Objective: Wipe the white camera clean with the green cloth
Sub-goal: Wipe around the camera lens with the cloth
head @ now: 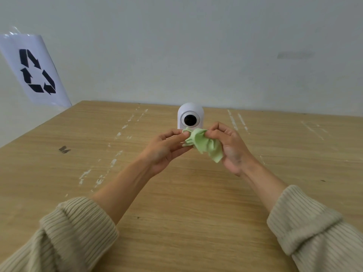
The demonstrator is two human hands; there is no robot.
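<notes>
The white camera (190,112) stands upright near the far middle of the wooden table (176,193), its round black lens facing me. Just in front of it and slightly above the table, both my hands hold the crumpled green cloth (204,143). My left hand (167,148) pinches the cloth's left end between thumb and fingers. My right hand (229,146) grips its right side, a corner hanging down below the palm. The cloth's top edge overlaps the camera's lower front in this view; I cannot tell whether they touch. The camera's base is hidden behind the cloth and fingers.
A white sheet with a black recycling symbol (36,71) hangs on the wall at the far left. A plain pale wall rises right behind the table's far edge. White scuff marks and a dark smudge (63,149) mark the tabletop.
</notes>
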